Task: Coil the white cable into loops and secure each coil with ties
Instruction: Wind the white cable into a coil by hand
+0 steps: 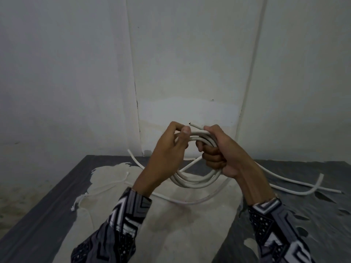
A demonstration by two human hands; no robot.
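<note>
White cable (191, 179) coil held above grey surface (47, 196): my right hand (226, 154) fisted round loops to stop springback; left hand (169, 150) pinches top, steadying cut end (195, 125). Ties (79, 200) lie near left, unused.

A bare, unfinished room, more work site or storeroom than furnished home. Plain whitewashed walls (76, 73) meet in a corner, stained and patched, with a dark crack (136, 95) running down one seam and a thin white conduit (252, 63) fixed up the right side. Against that corner stands a low surface (38, 215) whose dark grey coating has worn away in the middle to pale raw material. Loose lengths of white cable (296, 185) trail toward its right edge, and thin white ties (79, 200) lie near its left edge.
</note>
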